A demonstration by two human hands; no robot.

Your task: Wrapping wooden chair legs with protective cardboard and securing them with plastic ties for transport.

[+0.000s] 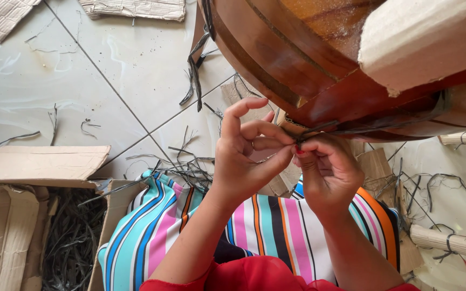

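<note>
Head view shows our two hands meeting at the centre of the frame, just under the curved rim of a large polished wooden piece (297, 59) that fills the upper right. Our left hand (246, 153) has its thumb and first fingers pinched narrow on a dark thin strip (319, 129), the forefinger arched above; our right hand (327, 170) is closed tight on the same strip right beside it, fingertips of both hands touching. The strip runs from the pinch toward the right along the lower edge of the wooden piece, lying against it. A wedge of corrugated cardboard padding (422, 37) sits on the wood at the upper right. Below our hands, a striped cloth (265, 226) in turquoise, pink, white, orange and black covers our lap across the bottom centre, with red sleeves at the bottom edge. At the lower left stands an open cardboard box (39, 167) holding a heap of dark strips (74, 242). Loose strip offcuts (184, 167) lie scattered on the pale tiled floor (82, 81) between the box and our hands. Flat cardboard pieces (136, 8) lie along the top edge, and a cardboard roll (449, 242) bound with a dark strip rests at the lower right.
</note>
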